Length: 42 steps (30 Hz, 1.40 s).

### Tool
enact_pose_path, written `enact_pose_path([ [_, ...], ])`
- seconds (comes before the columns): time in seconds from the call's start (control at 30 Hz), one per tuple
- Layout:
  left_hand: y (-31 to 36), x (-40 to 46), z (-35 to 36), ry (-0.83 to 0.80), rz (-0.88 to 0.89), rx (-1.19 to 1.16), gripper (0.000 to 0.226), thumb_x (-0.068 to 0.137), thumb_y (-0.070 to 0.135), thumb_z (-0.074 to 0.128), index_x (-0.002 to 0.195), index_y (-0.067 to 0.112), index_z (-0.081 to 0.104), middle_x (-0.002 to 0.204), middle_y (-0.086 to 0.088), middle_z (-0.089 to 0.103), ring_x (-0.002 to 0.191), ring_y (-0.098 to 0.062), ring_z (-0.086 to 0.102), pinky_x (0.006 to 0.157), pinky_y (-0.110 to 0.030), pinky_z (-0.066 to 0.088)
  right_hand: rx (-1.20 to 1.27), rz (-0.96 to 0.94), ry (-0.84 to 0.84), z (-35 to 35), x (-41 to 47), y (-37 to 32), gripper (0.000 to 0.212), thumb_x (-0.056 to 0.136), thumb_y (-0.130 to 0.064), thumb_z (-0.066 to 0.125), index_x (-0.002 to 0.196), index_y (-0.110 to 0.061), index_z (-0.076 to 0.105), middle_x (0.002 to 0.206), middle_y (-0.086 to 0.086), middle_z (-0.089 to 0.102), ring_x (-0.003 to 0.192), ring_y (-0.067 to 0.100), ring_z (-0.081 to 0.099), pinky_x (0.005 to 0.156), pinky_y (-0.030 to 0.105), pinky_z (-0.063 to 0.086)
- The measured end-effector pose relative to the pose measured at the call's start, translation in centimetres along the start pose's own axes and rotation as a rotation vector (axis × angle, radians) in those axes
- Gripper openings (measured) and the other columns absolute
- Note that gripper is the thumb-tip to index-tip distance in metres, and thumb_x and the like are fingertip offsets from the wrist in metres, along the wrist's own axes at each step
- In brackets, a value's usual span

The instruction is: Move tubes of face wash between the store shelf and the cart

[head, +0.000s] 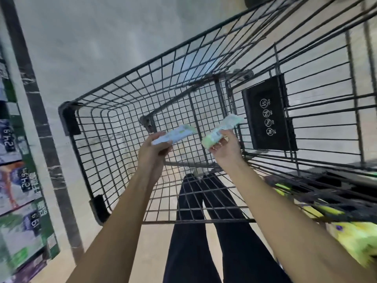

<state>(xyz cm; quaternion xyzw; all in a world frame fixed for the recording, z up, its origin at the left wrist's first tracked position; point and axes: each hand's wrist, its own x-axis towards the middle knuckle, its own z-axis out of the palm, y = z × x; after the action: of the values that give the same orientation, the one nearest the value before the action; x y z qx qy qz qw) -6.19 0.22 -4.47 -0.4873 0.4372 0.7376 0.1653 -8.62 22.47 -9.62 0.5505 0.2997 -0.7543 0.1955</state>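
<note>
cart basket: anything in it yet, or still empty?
Empty as far as visible: floor shows through the cart wire bottom. Both tubes are held above it, one in the left hand, one in the right hand.

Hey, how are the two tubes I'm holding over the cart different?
The left tube looks mostly white and lies fairly flat in the left hand; the right tube shows a pale green end and tilts up away from the right hand. Both are blurred, held above the cart.
</note>
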Motion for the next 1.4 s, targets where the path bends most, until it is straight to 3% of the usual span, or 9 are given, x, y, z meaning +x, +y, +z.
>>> enact_pose_path([
  [0.13, 1.4, -3.9, 0.8, -0.026, -0.001, -0.081, 0.037, 0.077, -0.021, 0.065, 0.103, 0.005, 0.067, 0.134, -0.032, 0.058, 0.093, -0.032, 0.066, 0.1, -0.044, 0.055, -0.193, -0.075, -0.154, 1.2, -4.5, -2.1, 0.044, 0.097, -0.014, 0.065, 0.139, -0.018, 0.054, 0.123, 0.013, 0.072, 0.094, 0.021, 0.074, 0.068, 0.032, 0.055],
  [0.2, 2.2, -6.1, 1.4, -0.033, -0.005, -0.109, 0.033, 0.08, -0.018, 0.064, 0.103, 0.006, 0.067, 0.133, -0.029, 0.06, 0.105, -0.036, 0.068, 0.093, -0.038, 0.057, -0.31, -0.111, -0.215, 1.7, -7.1, -3.3, 0.044, 0.096, -0.013, 0.067, 0.138, -0.016, 0.053, 0.116, 0.011, 0.073, 0.083, 0.019, 0.072, 0.065, 0.031, 0.054],
  [0.4, 5.3, -13.9, 4.0, -0.146, 0.032, -0.189, 0.013, 0.097, -0.006, 0.058, 0.098, 0.007, 0.061, 0.132, -0.026, 0.065, 0.115, -0.038, 0.069, 0.087, -0.037, 0.061, -0.668, -0.3, -0.27, 2.5, -15.9, -6.6, 0.079, 0.074, -0.031, 0.086, 0.144, -0.032, 0.048, 0.13, 0.004, 0.065, 0.092, 0.023, 0.068, 0.082, 0.044, 0.057],
  [0.47, 6.2, -16.6, 5.0, -0.185, 0.038, -0.218, 0.018, 0.095, -0.005, 0.061, 0.108, 0.008, 0.062, 0.133, -0.024, 0.065, 0.116, -0.037, 0.068, 0.088, -0.041, 0.061, -0.709, -0.342, -0.262, 2.5, -19.4, -7.8, 0.071, 0.084, -0.037, 0.08, 0.146, -0.035, 0.047, 0.127, 0.006, 0.067, 0.091, 0.02, 0.067, 0.084, 0.041, 0.057],
  [0.57, 7.3, -20.4, 6.3, -0.217, 0.056, -0.208, 0.043, 0.085, -0.003, 0.07, 0.125, 0.013, 0.064, 0.136, -0.019, 0.064, 0.112, -0.031, 0.066, 0.085, -0.038, 0.057, -0.584, -0.383, -0.308, 1.8, -23.7, -9.1, 0.053, 0.098, -0.032, 0.064, 0.148, -0.027, 0.048, 0.124, 0.013, 0.07, 0.086, 0.023, 0.069, 0.07, 0.036, 0.056],
  [0.83, 9.0, -27.2, 10.3, -0.456, 0.029, 0.075, 0.064, 0.084, -0.016, 0.063, 0.144, 0.001, 0.052, 0.139, -0.023, 0.059, 0.114, -0.036, 0.061, 0.087, -0.037, 0.056, -0.342, -0.593, -0.327, -2.6, -34.0, -10.0, 0.05, 0.088, -0.008, 0.073, 0.132, -0.019, 0.053, 0.113, 0.019, 0.073, 0.092, 0.039, 0.073, 0.08, 0.052, 0.061],
  [1.2, 4.5, -34.8, 10.9, -0.911, 0.025, 0.632, 0.064, 0.08, -0.021, 0.062, 0.13, 0.017, 0.051, 0.126, -0.024, 0.066, 0.11, -0.039, 0.07, 0.083, -0.044, 0.058, 0.024, -0.782, 0.023, -12.5, -42.5, 0.2, 0.063, 0.074, -0.008, 0.086, 0.127, -0.017, 0.054, 0.109, 0.021, 0.075, 0.094, 0.044, 0.072, 0.091, 0.064, 0.057],
  [1.3, 0.5, -37.1, 10.3, -1.032, 0.043, 0.786, 0.064, 0.077, -0.015, 0.073, 0.128, 0.019, 0.055, 0.12, -0.021, 0.071, 0.104, -0.036, 0.073, 0.073, -0.04, 0.062, 0.164, -0.817, 0.143, -16.9, -45.0, 4.8, 0.054, 0.078, -0.008, 0.084, 0.125, -0.016, 0.058, 0.106, 0.021, 0.076, 0.083, 0.041, 0.073, 0.079, 0.055, 0.061],
  [1.4, -4.6, -39.5, 9.9, -1.186, 0.0, 0.885, 0.077, 0.067, -0.011, 0.079, 0.135, 0.019, 0.057, 0.124, -0.017, 0.071, 0.11, -0.04, 0.071, 0.091, -0.056, 0.058, 0.303, -0.836, 0.256, -22.2, -47.6, 9.5, 0.05, 0.084, -0.007, 0.081, 0.129, -0.018, 0.06, 0.105, 0.017, 0.077, 0.08, 0.038, 0.073, 0.074, 0.047, 0.061],
])
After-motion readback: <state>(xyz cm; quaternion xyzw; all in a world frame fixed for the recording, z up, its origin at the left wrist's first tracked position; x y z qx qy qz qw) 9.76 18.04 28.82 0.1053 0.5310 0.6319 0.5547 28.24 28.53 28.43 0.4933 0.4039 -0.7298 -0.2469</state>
